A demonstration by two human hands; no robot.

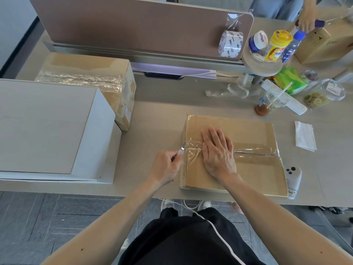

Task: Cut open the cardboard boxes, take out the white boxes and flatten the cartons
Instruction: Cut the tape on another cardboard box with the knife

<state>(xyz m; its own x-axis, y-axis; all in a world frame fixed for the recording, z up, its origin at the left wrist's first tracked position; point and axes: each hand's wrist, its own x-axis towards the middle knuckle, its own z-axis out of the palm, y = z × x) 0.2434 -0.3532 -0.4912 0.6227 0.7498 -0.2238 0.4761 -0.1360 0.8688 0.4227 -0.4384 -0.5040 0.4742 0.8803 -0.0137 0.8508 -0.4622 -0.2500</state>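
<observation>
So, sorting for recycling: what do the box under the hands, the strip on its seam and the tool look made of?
Box: brown cardboard, matte, with folded flaps.
Strip: clear plastic tape, glossy and wrinkled, glinting.
Tool in the left hand: likely metal, its tip silvery and shiny; mostly hidden.

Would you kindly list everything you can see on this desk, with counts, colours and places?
Cardboard box: one, brown, taped, front centre.
Second cardboard box: one, brown, taped, back left.
White box: one, white, front left.
Tape roll: one, white, on the divider.
Containers: three, white, yellow, blue, round stand.
Plastic cup: one, clear, with straw, right.
Paper slip: one, white, far right.
Metal tool: one, silver, box's left edge.
Left hand: one, grips the metal tool.
Right hand: one, flat on the cardboard box.
</observation>
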